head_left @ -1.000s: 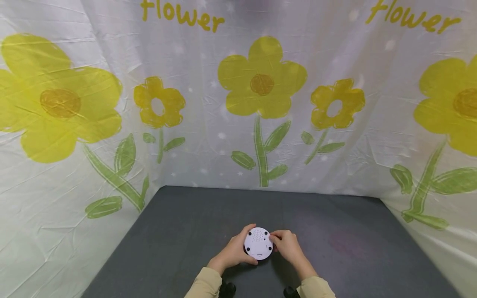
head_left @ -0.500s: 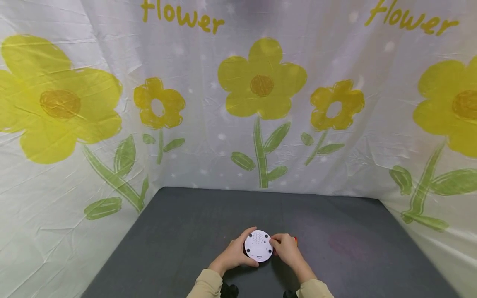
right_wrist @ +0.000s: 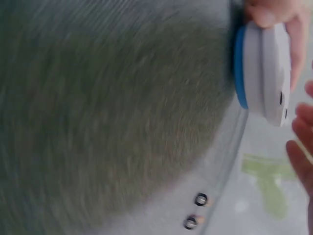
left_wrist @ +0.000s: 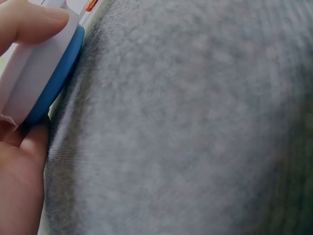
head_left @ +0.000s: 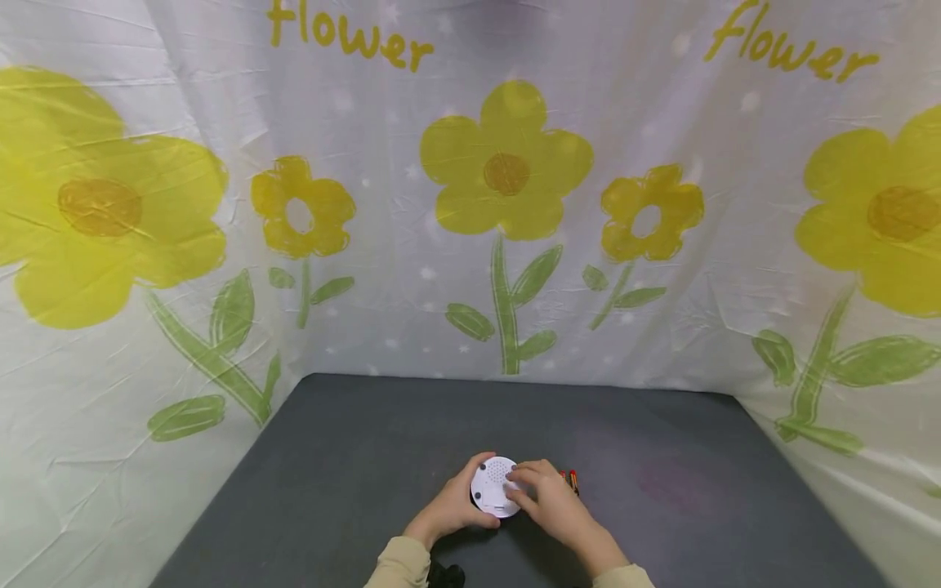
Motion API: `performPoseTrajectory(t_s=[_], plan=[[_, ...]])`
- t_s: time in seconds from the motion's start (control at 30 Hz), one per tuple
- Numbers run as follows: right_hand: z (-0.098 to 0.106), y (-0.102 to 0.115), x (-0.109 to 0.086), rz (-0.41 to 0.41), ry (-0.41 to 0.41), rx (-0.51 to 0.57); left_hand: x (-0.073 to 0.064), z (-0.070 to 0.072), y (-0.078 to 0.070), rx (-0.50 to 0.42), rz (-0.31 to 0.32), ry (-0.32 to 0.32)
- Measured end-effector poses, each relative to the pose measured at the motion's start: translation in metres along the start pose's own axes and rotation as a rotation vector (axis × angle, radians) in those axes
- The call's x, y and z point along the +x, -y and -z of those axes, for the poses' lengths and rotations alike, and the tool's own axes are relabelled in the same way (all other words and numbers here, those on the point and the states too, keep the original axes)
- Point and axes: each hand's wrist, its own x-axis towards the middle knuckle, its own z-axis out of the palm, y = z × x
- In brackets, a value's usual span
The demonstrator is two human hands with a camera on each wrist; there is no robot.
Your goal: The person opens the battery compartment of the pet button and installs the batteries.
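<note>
A round white device (head_left: 492,483) is tilted up off the grey table, its underside showing small holes and dark rubber feet. My left hand (head_left: 450,505) grips it by the left edge, thumb at the bottom and fingers at the top. A blue rim (left_wrist: 61,71) runs along its far side in the left wrist view. My right hand (head_left: 553,505) is over the right part of the underside, its fingers loosely bent. In the right wrist view those fingers (right_wrist: 304,115) appear spread and apart from the device. Just beyond the right hand lie two red-and-black batteries (head_left: 574,482).
The dark grey table (head_left: 367,441) stretches out ahead and to both sides. A white cloth (head_left: 397,327) with yellow flowers hangs behind and beside it. Dark round objects (head_left: 445,575) show near the left sleeve.
My right hand has moved from the device's right edge over its underside, and its fingers have loosened. More of the batteries beyond it shows. The left hand keeps its grip.
</note>
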Motion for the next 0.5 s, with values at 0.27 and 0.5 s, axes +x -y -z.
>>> performPoseTrajectory(t_s=[0.27, 0.5], plan=[[-0.007, 0.001, 0.005, 0.437, -0.016, -0.392, 0.001, 0.001, 0.001, 0.000, 0.001, 0.014], [-0.005, 0.007, 0.013, 0.478, 0.038, -0.535, 0.001, 0.002, 0.002, -0.029, -0.010, 0.026]])
